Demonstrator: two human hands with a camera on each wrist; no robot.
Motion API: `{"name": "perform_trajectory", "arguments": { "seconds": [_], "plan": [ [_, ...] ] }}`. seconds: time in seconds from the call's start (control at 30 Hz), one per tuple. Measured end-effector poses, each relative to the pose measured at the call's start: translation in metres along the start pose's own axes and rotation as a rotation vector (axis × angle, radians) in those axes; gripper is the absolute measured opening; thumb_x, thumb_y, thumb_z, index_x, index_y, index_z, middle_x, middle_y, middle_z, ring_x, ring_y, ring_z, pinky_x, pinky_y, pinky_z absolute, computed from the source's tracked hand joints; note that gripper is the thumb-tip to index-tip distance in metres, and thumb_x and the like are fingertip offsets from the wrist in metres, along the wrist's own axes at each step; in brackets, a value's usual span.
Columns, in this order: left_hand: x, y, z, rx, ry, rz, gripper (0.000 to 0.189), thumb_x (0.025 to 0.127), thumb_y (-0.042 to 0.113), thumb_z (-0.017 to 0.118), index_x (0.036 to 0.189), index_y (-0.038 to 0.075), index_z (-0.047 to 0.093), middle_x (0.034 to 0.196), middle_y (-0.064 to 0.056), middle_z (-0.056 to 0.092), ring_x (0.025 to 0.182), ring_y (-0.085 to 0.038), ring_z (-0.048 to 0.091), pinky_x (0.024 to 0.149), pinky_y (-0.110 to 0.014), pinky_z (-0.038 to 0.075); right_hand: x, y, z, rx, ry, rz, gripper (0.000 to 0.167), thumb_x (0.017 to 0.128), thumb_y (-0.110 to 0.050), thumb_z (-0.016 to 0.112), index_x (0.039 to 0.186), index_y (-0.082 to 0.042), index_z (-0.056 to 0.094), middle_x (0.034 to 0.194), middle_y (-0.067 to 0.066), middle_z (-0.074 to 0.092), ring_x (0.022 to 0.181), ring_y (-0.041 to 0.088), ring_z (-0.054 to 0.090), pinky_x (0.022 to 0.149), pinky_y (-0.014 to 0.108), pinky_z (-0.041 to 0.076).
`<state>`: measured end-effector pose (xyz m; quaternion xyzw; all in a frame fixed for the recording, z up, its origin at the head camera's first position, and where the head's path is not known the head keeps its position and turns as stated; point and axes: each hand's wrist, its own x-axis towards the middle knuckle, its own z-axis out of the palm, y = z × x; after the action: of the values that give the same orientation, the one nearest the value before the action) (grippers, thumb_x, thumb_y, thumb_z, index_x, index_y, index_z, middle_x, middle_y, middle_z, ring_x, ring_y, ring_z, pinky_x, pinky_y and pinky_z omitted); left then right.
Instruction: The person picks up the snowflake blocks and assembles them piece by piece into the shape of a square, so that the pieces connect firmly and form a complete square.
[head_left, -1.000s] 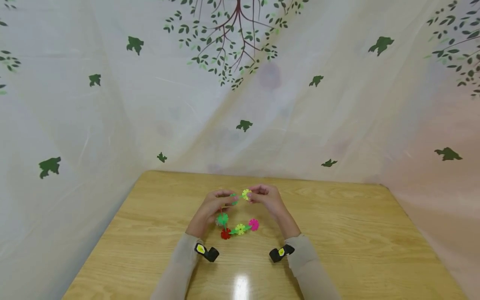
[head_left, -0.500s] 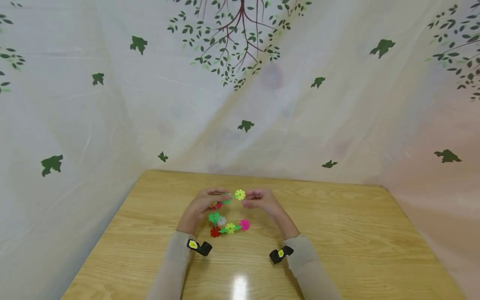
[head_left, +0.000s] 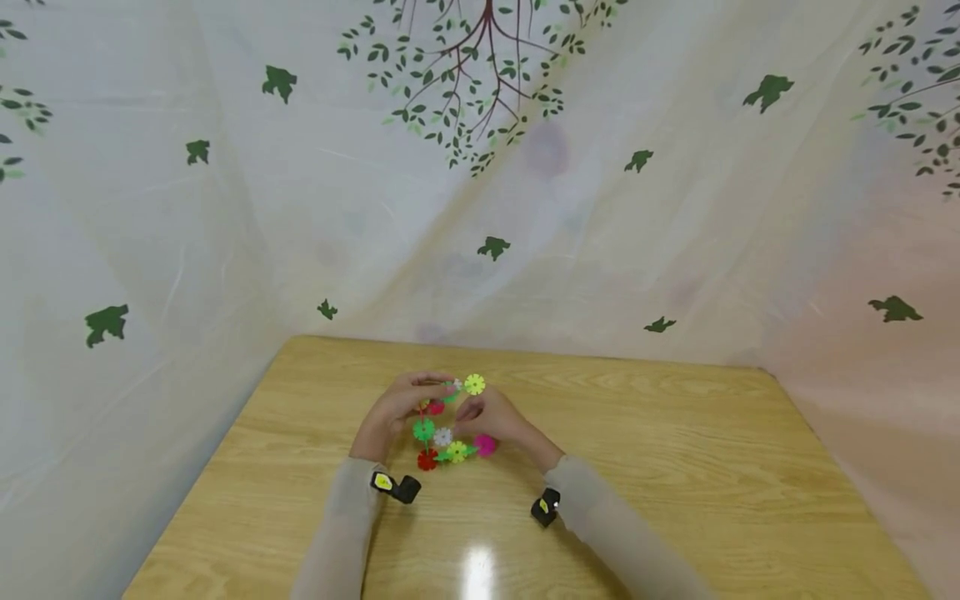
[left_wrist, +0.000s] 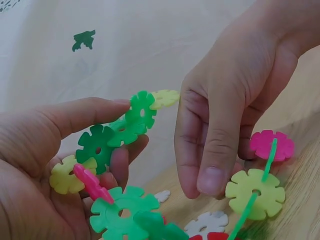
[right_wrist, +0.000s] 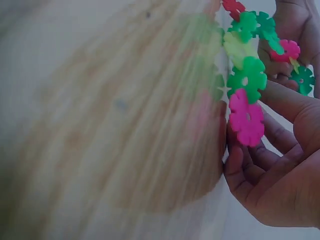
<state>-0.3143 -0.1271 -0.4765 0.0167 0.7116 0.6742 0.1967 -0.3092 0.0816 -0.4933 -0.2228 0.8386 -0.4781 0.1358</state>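
Observation:
My left hand (head_left: 400,411) pinches a green snowflake disc (left_wrist: 143,111) between thumb and fingers. It belongs to a curved chain of interlocking plastic discs, with a yellow disc (head_left: 475,384) at the far end and a pink disc (left_wrist: 271,145) at the near end. Between them run more green discs, a second yellow disc (left_wrist: 255,194) and a red disc (head_left: 427,459). Inside the curve, my right hand (head_left: 491,414) reaches down with loosely bent fingers, nothing visible between them. Close by its fingertips lies a loose white disc (head_left: 443,437) on the table.
A small white piece (head_left: 457,384) shows just beyond the left fingertips. The wooden table (head_left: 697,467) ends at a pale curtain (head_left: 420,283) with printed leaves. Both wrists wear a black camera (head_left: 406,489).
My right hand has let go of the far yellow disc, then come left and nearer, into the chain's curve. My left hand and the chain have shifted left.

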Motion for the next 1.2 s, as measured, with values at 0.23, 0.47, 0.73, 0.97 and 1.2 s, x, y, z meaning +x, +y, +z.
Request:
{"name": "perform_trajectory", "arguments": {
  "seconds": [0.23, 0.47, 0.73, 0.97, 1.2],
  "plan": [
    [0.002, -0.003, -0.006, 0.041, -0.011, 0.025, 0.039, 0.094, 0.028, 0.074, 0.129, 0.011, 0.068, 0.133, -0.007, 0.063, 0.116, -0.022, 0.056, 0.086, -0.031, 0.049, 0.008, 0.0, 0.006, -0.021, -0.068, -0.029, 0.024, 0.08, -0.003, 0.085, 0.101, 0.003, 0.077, 0.08, 0.013, 0.073, 0.065, 0.004, 0.06, 0.061, 0.019, 0.053],
    [0.007, -0.007, 0.0, 0.009, -0.054, 0.048, 0.038, 0.095, 0.021, 0.072, 0.129, 0.003, 0.067, 0.115, 0.001, 0.068, 0.101, -0.016, 0.058, 0.078, -0.027, 0.05, 0.006, -0.002, 0.008, -0.092, -0.121, -0.086, 0.026, 0.082, 0.0, 0.082, 0.107, 0.002, 0.076, 0.076, 0.011, 0.071, 0.061, 0.002, 0.055, 0.056, 0.016, 0.048],
    [0.01, -0.008, 0.006, -0.005, -0.072, 0.049, 0.044, 0.096, 0.019, 0.071, 0.133, -0.003, 0.062, 0.11, 0.002, 0.069, 0.093, -0.013, 0.06, 0.075, -0.023, 0.052, 0.006, -0.001, 0.01, -0.184, -0.15, -0.115, 0.026, 0.085, -0.006, 0.081, 0.111, -0.004, 0.077, 0.069, 0.002, 0.065, 0.057, 0.002, 0.047, 0.055, 0.016, 0.04],
    [0.008, -0.008, 0.005, 0.013, -0.053, 0.033, 0.039, 0.095, 0.019, 0.072, 0.129, 0.002, 0.066, 0.088, 0.006, 0.063, 0.075, -0.008, 0.053, 0.06, -0.019, 0.043, 0.002, 0.002, 0.007, -0.219, -0.131, -0.155, 0.02, 0.084, -0.004, 0.081, 0.103, -0.001, 0.075, 0.074, 0.005, 0.068, 0.061, 0.001, 0.051, 0.058, 0.016, 0.044],
    [0.005, -0.008, 0.002, 0.035, -0.048, -0.004, 0.039, 0.095, 0.025, 0.073, 0.13, 0.008, 0.067, 0.1, 0.006, 0.064, 0.089, -0.013, 0.057, 0.068, -0.024, 0.049, -0.009, 0.002, -0.007, -0.241, -0.102, -0.073, 0.016, 0.083, -0.007, 0.083, 0.095, -0.002, 0.073, 0.074, 0.001, 0.062, 0.065, 0.006, 0.052, 0.06, 0.019, 0.045]
  ]
}}
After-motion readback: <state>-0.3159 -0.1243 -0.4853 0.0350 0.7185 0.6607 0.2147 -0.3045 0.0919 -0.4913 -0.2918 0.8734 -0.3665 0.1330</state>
